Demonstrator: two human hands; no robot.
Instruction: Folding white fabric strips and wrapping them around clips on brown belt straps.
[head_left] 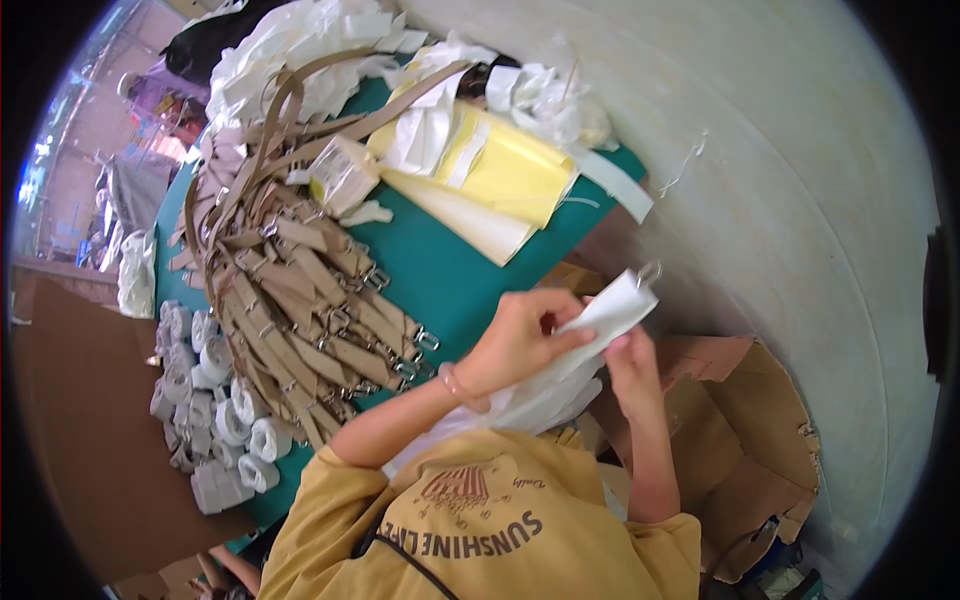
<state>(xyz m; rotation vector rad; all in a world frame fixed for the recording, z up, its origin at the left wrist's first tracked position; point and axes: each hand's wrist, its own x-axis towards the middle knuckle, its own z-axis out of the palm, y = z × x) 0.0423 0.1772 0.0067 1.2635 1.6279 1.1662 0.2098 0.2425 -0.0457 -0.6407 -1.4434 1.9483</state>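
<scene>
So I've got the green table [425, 285] ahead and to my left with a big heap of tan straps [285, 285] on it, and the flat white-wrapped piece [614, 307] is up in front of me by the table's right side, long axis slanting away and rightward. My left hand [522, 342] pinches it from the left with curled fingers, forearm angled across, while my right hand [636, 372] grips its lower right edge, thumb up, nearer the little metal clip [650, 271] at the far end.
</scene>
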